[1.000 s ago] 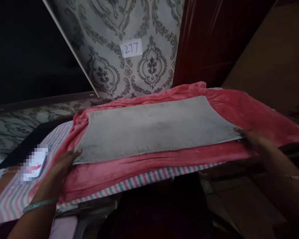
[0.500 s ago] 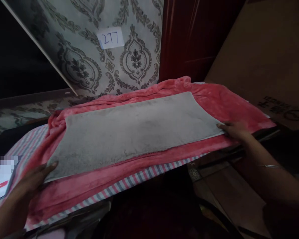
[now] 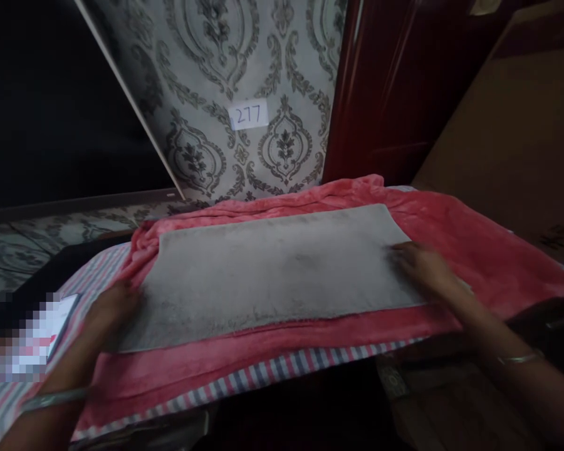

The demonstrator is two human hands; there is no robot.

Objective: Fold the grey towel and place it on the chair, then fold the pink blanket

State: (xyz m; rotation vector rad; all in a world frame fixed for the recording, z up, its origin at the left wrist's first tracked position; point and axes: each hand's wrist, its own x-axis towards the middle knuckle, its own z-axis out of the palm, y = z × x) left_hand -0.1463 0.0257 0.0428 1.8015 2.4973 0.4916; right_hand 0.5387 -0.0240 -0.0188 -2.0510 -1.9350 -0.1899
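"What's on your feed?"

"I see a pink blanket spread beneath the grey cloth. I judge the cloth light, soft, limp; I'd pinch its near corners. Left hand at its left edge, right hand over its right; blurred, so I can't tell whether either grips."

"Changed?"

"Half a second ago the right was at the cloth's near corner; now it's farther up."

Left hand, right hand well apart

Matt cloth, plush blanket
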